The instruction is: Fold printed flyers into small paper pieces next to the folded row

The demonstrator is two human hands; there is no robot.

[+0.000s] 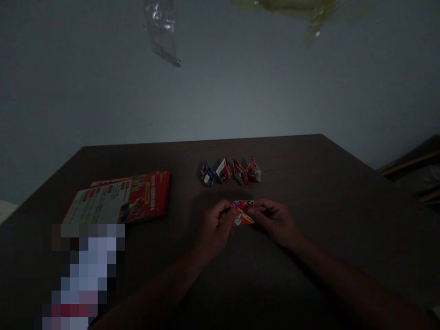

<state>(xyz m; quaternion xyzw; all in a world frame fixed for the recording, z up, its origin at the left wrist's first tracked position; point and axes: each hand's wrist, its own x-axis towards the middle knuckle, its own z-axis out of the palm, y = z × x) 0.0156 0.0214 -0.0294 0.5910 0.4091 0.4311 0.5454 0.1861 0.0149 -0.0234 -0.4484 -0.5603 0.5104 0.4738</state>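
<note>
A small red printed paper (243, 213), patterned with yellow and blue, is pinched between both hands above the dark table. My left hand (216, 227) grips its left edge with thumb and fingers. On the right edge, my right hand (277, 222) holds it with the thumb in front. Beyond the hands stand several small folded paper pieces in a row: a blue and white one (207, 174), a red and white one (224, 172), a red one (240, 173) and another at the right end (254, 170).
A stack of red and white printed sheets (147, 197) lies on the left of the dark brown table (295, 158). Pixelated blocks cover the lower left. A clear plastic bag (161, 30) shows against the grey wall behind. Shelf-like edges appear at the far right.
</note>
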